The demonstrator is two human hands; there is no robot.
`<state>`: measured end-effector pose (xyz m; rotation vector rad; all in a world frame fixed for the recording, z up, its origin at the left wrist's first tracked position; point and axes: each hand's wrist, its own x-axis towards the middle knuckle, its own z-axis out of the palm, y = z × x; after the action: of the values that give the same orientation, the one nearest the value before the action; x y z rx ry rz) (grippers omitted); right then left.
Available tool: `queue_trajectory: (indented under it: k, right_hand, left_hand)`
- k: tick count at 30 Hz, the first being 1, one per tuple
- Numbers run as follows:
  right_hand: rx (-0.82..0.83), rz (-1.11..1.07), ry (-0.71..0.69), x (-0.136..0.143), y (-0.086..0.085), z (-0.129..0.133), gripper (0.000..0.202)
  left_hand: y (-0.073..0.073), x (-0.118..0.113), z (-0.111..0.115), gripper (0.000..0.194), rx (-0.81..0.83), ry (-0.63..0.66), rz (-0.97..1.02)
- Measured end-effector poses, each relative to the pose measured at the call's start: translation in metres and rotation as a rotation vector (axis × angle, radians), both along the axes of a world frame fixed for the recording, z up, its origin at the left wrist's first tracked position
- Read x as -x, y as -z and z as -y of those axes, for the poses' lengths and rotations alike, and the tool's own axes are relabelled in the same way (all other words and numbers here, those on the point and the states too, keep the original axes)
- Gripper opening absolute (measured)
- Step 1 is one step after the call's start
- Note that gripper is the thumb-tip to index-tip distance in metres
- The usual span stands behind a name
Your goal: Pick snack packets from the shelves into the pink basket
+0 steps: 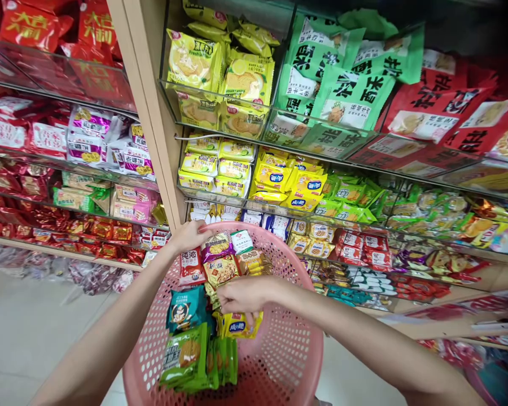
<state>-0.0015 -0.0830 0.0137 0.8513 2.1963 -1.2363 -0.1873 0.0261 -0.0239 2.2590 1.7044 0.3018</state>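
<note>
My left hand (189,235) is closed over the far rim of a pink perforated plastic basket (296,282). Inside the basket my right hand (243,296) grips a yellow snack packet (238,326), its fingers on the packet's upper edge. Around it lie green biscuit packets (186,356), a teal packet (186,310), a red-and-white packet (191,268), a gold packet (220,270), a purple-and-gold packet (217,246), a white packet with a green band (241,241) and an orange-yellow packet (251,263). My right fingertips are partly hidden.
Ahead, a shelf unit has clear-fronted bins of lemon biscuits (248,76), green packets (347,98), red packets (432,113) and yellow packets (307,183). A wooden post (146,107) divides it from the left shelves. Plastic-wrapped goods (91,273) lie on the tiled floor (21,327).
</note>
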Motion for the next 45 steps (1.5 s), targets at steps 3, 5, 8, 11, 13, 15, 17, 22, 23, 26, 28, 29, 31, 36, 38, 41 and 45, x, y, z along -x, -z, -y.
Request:
queue_trajectory:
  k: [3, 5, 8, 11, 13, 15, 17, 22, 23, 26, 28, 29, 31, 36, 38, 41, 45]
  right_hand:
    - [-0.042, 0.064, -0.070, 0.010, 0.002, -0.004, 0.015]
    - [-0.108, 0.098, -0.116, 0.016, 0.002, -0.004, 0.017]
    - [-0.299, 0.131, -0.210, 0.025, 0.001, -0.001, 0.019]
    - [-0.461, 0.127, -0.280, 0.033, 0.001, 0.003, 0.022]
    - [-0.529, 0.107, -0.284, 0.037, 0.002, 0.005, 0.022]
    - [-0.582, 0.092, -0.272, 0.040, 0.004, 0.007, 0.022]
    - [-0.630, 0.085, -0.262, 0.043, 0.007, 0.008, 0.022]
    - [-0.732, 0.027, -0.287, 0.044, 0.025, 0.008, 0.021]
    - [-0.745, 0.010, -0.296, 0.043, 0.030, 0.007, 0.021]
    - [-0.753, -0.044, -0.289, 0.038, 0.044, 0.004, 0.017]
    - [-0.743, -0.073, -0.264, 0.034, 0.051, 0.003, 0.017]
    - [-0.743, -0.088, -0.251, 0.032, 0.053, 0.003, 0.018]
    - [-0.762, -0.118, -0.222, 0.028, 0.055, 0.005, 0.018]
    - [-0.869, -0.173, -0.189, 0.019, 0.050, 0.014, 0.019]
    - [-0.918, -0.175, -0.198, 0.012, 0.046, 0.020, 0.020]
    - [-0.988, -0.145, -0.210, -0.003, 0.043, 0.035, 0.019]
    - [-1.034, -0.081, -0.281, -0.023, 0.051, 0.055, 0.026]
  left_hand:
    - [0.001, 0.002, 0.000, 0.056, -0.002, -0.001, 0.008]
    - [0.001, 0.002, 0.001, 0.056, 0.006, -0.009, 0.006]
    - [0.001, 0.003, 0.002, 0.058, 0.019, -0.025, 0.014]
    - [0.001, 0.002, 0.001, 0.059, 0.020, -0.021, 0.027]
    - [0.002, 0.002, -0.001, 0.058, 0.014, -0.013, 0.027]
    - [0.002, 0.002, -0.003, 0.056, 0.007, -0.006, 0.029]
    - [0.003, 0.003, -0.004, 0.053, -0.001, -0.001, 0.035]
    - [0.004, 0.005, -0.005, 0.053, 0.003, -0.014, 0.037]
    - [0.004, 0.005, -0.005, 0.053, 0.005, -0.019, 0.038]
    - [0.003, 0.006, -0.005, 0.057, 0.016, -0.031, 0.046]
    - [0.002, 0.007, -0.004, 0.059, 0.022, -0.039, 0.048]
    - [0.001, 0.007, -0.004, 0.059, 0.026, -0.045, 0.048]
    - [0.000, 0.007, -0.003, 0.060, 0.031, -0.051, 0.043]
    - [-0.001, 0.006, -0.003, 0.061, 0.027, -0.048, 0.018]
    - [0.000, 0.005, -0.003, 0.061, 0.023, -0.046, 0.013]
    - [0.002, 0.006, -0.004, 0.062, 0.021, -0.042, 0.015]
    - [0.004, 0.005, -0.006, 0.063, 0.026, -0.030, 0.018]
